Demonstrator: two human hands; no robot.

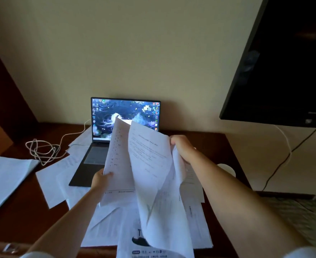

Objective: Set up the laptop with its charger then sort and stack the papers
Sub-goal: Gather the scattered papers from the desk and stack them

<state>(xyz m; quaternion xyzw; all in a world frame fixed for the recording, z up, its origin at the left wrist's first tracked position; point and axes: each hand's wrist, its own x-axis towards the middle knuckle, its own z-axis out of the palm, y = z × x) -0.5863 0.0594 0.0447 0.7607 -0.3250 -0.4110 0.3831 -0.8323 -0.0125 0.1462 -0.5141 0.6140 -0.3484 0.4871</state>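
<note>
An open dark laptop (105,116) stands at the back of the dark wooden desk (19,216), screen lit. A white charger cable (42,149) runs from its left side into a tangled coil on the desk. My left hand (100,178) grips the lower edge of one printed sheet (118,155) held up in front of the laptop. My right hand (181,146) clutches the top of several sheets (149,161) that hang down and bend. More loose papers (107,224) lie scattered on the desk below my arms.
A separate pile of white papers (4,179) lies at the desk's left edge. A black wall-mounted screen (283,62) hangs at upper right, with cables (283,159) trailing below it. A round white object (227,169) shows behind my right forearm.
</note>
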